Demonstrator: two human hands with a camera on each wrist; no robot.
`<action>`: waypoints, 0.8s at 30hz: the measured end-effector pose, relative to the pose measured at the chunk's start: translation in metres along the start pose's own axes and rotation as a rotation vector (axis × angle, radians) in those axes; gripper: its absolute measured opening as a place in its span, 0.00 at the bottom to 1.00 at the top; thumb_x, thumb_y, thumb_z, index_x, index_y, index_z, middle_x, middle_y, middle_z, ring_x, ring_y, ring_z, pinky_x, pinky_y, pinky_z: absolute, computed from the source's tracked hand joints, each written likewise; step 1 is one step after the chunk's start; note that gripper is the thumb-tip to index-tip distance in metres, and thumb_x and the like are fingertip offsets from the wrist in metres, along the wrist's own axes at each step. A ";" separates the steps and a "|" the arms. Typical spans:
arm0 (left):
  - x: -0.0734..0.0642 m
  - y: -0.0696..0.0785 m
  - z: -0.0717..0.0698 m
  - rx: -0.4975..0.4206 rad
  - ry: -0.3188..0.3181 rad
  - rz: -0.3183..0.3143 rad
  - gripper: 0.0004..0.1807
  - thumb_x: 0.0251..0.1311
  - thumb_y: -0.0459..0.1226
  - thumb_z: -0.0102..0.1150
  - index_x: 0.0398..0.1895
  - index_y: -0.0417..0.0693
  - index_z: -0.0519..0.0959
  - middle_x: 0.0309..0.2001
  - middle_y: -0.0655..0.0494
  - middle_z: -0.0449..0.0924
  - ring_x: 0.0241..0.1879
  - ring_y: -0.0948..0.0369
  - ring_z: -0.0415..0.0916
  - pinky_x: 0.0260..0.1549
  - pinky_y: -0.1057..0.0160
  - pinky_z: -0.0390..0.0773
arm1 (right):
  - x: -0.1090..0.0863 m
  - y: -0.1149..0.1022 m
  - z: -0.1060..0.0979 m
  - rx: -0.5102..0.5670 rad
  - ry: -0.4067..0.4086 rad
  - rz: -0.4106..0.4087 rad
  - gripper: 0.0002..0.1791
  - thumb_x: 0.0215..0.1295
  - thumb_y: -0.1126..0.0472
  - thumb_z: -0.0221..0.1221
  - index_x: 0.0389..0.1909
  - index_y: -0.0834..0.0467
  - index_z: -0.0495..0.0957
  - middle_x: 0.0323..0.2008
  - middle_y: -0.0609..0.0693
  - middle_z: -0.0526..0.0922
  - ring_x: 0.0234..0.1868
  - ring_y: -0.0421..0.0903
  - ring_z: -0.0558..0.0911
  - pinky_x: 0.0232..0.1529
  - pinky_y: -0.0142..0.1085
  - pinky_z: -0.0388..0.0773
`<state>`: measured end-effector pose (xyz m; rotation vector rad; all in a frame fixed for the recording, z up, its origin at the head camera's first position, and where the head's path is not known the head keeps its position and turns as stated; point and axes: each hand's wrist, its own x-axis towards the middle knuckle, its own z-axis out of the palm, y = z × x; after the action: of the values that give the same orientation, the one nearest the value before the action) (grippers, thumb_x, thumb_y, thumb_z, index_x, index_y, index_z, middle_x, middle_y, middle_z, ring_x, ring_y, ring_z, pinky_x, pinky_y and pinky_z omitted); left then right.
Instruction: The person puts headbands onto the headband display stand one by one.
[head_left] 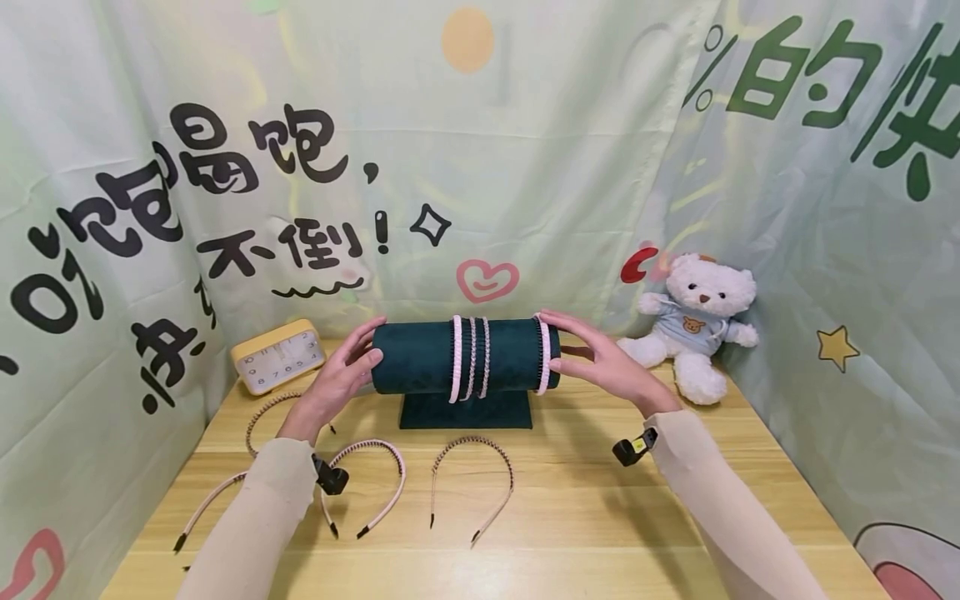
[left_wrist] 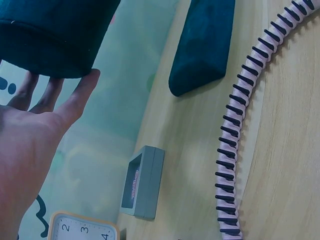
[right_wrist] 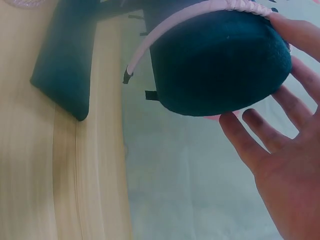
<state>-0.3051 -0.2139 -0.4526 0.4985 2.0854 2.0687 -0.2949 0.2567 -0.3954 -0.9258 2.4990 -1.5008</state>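
Note:
A dark green velvet headband stand (head_left: 420, 358) lies crosswise on the table, its roll raised over a flat foot. My left hand (head_left: 343, 371) is at the roll's left end, fingers extended and fingertips right at the rim. At the right end, my right hand (head_left: 611, 362) spreads its fingers around the edge. Its thumb and index finger are at a pink headband (head_left: 543, 367) fitted near that end. In the right wrist view this headband (right_wrist: 185, 21) arches over the roll beside the thumb. Three more headbands (head_left: 456, 358) circle the roll's middle.
Several loose headbands (head_left: 512, 467) lie on the table (head_left: 570, 533), mostly front left. A yellow clock (head_left: 281, 357) stands back left, with a small grey box (left_wrist: 150, 182) near it in the left wrist view. A white teddy bear (head_left: 701, 333) sits back right before printed cloth walls.

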 end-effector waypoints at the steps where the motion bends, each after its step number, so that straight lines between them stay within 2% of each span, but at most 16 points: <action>1: 0.000 0.000 0.000 0.004 0.000 -0.001 0.34 0.85 0.43 0.51 0.88 0.69 0.56 0.90 0.48 0.35 0.87 0.40 0.42 0.80 0.25 0.49 | 0.001 -0.001 0.001 0.007 -0.002 0.002 0.41 0.78 0.59 0.66 0.86 0.44 0.62 0.88 0.46 0.56 0.86 0.57 0.57 0.80 0.70 0.61; 7: -0.001 0.001 0.001 0.018 -0.001 -0.001 0.34 0.86 0.44 0.51 0.88 0.69 0.56 0.90 0.48 0.35 0.87 0.40 0.42 0.80 0.25 0.49 | 0.004 -0.003 0.004 -0.004 0.002 0.022 0.40 0.78 0.57 0.66 0.86 0.40 0.63 0.88 0.44 0.56 0.87 0.56 0.56 0.80 0.69 0.61; 16: -0.001 0.001 0.001 0.021 0.005 -0.003 0.34 0.85 0.44 0.52 0.88 0.70 0.56 0.90 0.47 0.34 0.87 0.40 0.42 0.80 0.25 0.49 | 0.009 -0.004 0.008 -0.063 0.013 0.028 0.40 0.77 0.54 0.68 0.86 0.42 0.63 0.88 0.45 0.56 0.86 0.57 0.56 0.80 0.72 0.58; 24: -0.001 0.000 0.000 0.010 0.010 -0.001 0.34 0.85 0.44 0.52 0.88 0.69 0.56 0.90 0.47 0.34 0.87 0.39 0.42 0.80 0.24 0.49 | 0.008 -0.008 0.010 -0.105 0.043 -0.001 0.38 0.76 0.54 0.69 0.83 0.38 0.67 0.85 0.44 0.61 0.85 0.55 0.60 0.81 0.69 0.59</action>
<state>-0.3043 -0.2141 -0.4529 0.4897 2.1027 2.0651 -0.2943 0.2418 -0.3920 -0.9199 2.6308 -1.4159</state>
